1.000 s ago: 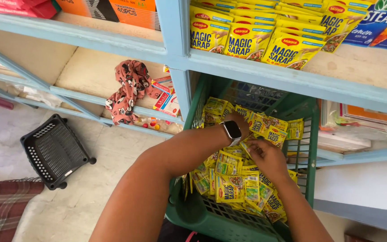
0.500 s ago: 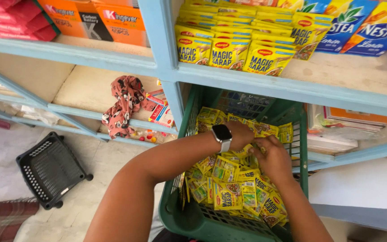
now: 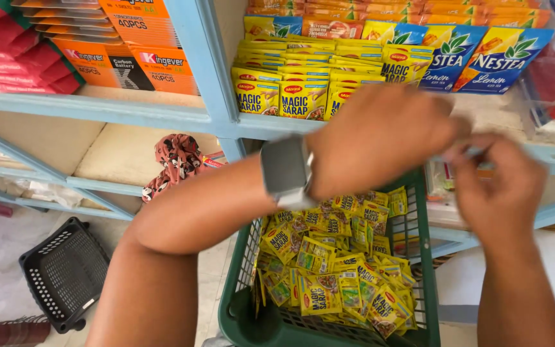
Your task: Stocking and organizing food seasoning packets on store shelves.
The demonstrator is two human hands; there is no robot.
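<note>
My left hand (image 3: 380, 144) and right hand (image 3: 499, 186) meet, fingers curled, above the green slatted plastic basket (image 3: 245, 321) of small yellow seasoning sachets (image 3: 329, 283); motion blur hides whether they pinch anything between them.

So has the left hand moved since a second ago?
Yes. The left hand rose out of the green basket and is now in front of the blue shelf edge.
</note>
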